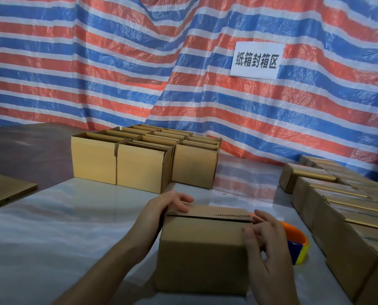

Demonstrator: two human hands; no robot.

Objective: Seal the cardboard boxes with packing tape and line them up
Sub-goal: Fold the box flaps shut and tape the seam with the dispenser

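Observation:
A small cardboard box (202, 249) stands on the table right in front of me, its top flaps folded down with a narrow seam between them. My left hand (168, 205) rests on the box's top left corner, fingers lying over the far flap. My right hand (266, 243) is at the box's right end, fingers bent against the top edge and side. Just behind that hand lies a tape dispenser (296, 243) with an orange, blue and yellow ring, partly hidden. No tape shows on the seam.
Several open cardboard boxes (139, 164) stand grouped at the back centre. A long row of closed, taped boxes (337, 208) runs along the right side. A flat cardboard sheet (5, 190) lies at the left. A striped tarp with a white sign (257, 60) hangs behind.

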